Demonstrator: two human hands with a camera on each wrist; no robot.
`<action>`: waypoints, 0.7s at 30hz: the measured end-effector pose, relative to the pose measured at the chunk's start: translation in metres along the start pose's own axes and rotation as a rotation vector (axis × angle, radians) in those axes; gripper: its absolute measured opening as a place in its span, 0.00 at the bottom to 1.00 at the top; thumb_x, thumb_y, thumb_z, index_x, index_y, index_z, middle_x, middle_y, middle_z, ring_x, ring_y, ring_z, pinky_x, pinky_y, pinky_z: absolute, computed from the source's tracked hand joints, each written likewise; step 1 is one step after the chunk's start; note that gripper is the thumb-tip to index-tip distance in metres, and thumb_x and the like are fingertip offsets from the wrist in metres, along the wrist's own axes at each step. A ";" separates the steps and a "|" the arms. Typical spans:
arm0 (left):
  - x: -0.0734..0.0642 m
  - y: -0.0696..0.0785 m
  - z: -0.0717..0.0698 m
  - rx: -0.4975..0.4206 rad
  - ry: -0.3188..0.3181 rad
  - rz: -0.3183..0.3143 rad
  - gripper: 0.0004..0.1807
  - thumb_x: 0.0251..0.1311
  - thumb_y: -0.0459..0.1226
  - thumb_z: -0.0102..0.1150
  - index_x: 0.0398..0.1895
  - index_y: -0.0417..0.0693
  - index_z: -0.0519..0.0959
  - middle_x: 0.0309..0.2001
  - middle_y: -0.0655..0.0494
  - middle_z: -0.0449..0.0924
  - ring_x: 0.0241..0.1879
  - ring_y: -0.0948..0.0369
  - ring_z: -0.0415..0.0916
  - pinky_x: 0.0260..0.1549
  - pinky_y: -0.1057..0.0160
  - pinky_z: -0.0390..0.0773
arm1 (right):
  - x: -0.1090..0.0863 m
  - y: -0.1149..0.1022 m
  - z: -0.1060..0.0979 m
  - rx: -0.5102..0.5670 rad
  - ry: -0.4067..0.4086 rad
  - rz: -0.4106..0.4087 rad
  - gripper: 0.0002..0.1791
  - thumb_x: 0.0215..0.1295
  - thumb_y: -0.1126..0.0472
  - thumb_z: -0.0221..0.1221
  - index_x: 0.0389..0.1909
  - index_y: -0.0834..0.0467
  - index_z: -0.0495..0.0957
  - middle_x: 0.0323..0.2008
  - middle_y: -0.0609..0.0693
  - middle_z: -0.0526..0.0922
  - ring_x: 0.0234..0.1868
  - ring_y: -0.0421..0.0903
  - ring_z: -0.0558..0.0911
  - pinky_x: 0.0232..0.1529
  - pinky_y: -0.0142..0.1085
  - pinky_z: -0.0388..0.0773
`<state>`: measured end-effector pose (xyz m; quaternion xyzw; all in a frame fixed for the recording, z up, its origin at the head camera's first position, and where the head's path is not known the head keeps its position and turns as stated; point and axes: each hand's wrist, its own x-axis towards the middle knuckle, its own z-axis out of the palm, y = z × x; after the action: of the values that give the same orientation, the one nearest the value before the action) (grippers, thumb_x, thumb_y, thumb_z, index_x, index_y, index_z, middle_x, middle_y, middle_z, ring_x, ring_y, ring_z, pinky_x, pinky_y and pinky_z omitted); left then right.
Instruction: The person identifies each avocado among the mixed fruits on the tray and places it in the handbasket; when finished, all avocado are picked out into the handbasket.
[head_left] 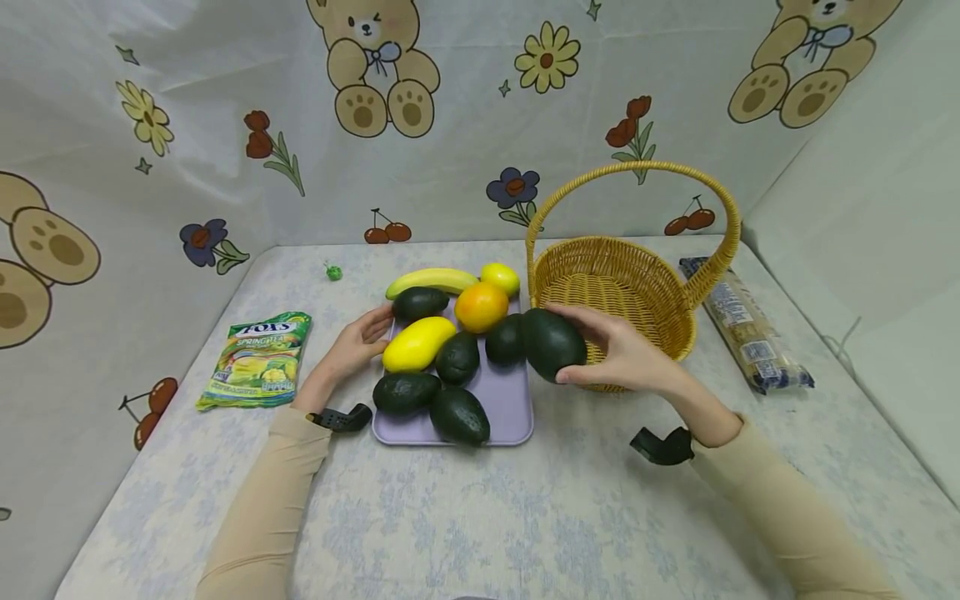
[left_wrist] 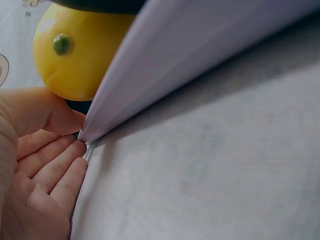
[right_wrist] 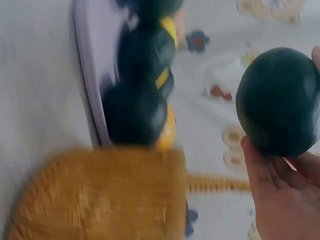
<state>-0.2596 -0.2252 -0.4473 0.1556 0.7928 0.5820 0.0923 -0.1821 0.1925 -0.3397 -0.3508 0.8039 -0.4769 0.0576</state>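
The right hand (head_left: 626,354) grasps a dark green avocado (head_left: 553,343) with the fingers curled around it, and holds it in the air between the tray (head_left: 510,408) and the basket (head_left: 611,287), just in front of the basket's near wall. The avocado is smooth, egg-shaped and a little shiny. The left hand (head_left: 360,340) pinches the left edge of the tray between thumb and fingers; the left wrist view shows the fingertips (left_wrist: 75,150) right at the thin rim.

The tray is a flat, pale purple rectangle with rounded corners, and it looks like plastic. On it lie a yellow mango (head_left: 417,343), an orange (head_left: 481,307) and five more avocados: one at the back left (head_left: 419,303), two in the middle (head_left: 457,358) (head_left: 505,340), and two at the front (head_left: 405,392) (head_left: 459,415). A banana (head_left: 431,281) and a lemon (head_left: 500,278) lie at the far edge of the tray.

The basket is round, woven from yellow wicker, with a high arched handle (head_left: 637,171), and nothing shows inside it.

The table (head_left: 480,517) has a pale cloth with a faint blue pattern. A green candy bag (head_left: 258,360) lies to the left, and a long packet (head_left: 746,325) in clear wrap lies to the right of the basket.
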 end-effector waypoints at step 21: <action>-0.001 0.004 0.002 -0.019 0.013 -0.037 0.35 0.60 0.22 0.47 0.72 0.37 0.51 0.70 0.40 0.53 0.68 0.49 0.54 0.65 0.53 0.58 | -0.002 0.061 -0.054 -0.113 -0.067 0.293 0.43 0.55 0.54 0.67 0.71 0.55 0.58 0.64 0.59 0.65 0.57 0.54 0.72 0.52 0.49 0.74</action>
<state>-0.2571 -0.2228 -0.4439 0.1365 0.7906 0.5885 0.0994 -0.2346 0.2515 -0.3602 -0.2482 0.8695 -0.4057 0.1333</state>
